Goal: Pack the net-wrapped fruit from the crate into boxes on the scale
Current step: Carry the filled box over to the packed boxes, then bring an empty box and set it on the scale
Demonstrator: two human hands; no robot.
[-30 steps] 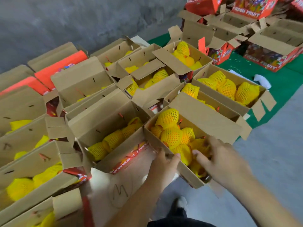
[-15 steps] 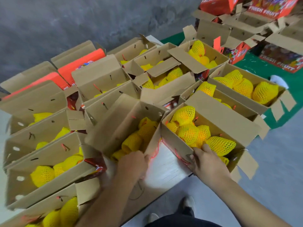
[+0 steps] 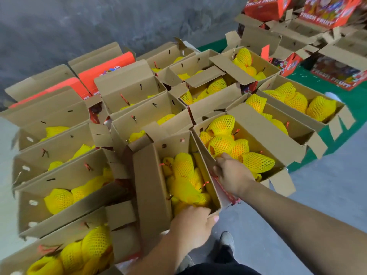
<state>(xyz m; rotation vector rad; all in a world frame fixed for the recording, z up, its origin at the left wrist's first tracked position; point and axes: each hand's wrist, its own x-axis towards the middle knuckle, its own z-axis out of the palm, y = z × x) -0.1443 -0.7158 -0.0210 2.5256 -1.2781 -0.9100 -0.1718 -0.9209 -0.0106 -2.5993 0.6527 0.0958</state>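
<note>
Presently, the left hand [image 3: 191, 222] grips the near end wall of an open cardboard box [image 3: 153, 187] filled with net-wrapped fruit [image 3: 183, 165], fingers curled over the rim. The right hand [image 3: 231, 175] grips the near corner of the adjoining box [image 3: 264, 133], its fingers curled over the wall and touching the netted fruit inside [image 3: 222, 143]. Both boxes sit at the near edge of a close-packed group of open, filled boxes on the grey floor [image 3: 327, 195]. Red printed cartons [image 3: 325, 10] stand on a green mat [image 3: 359, 110] at the far right.
</note>
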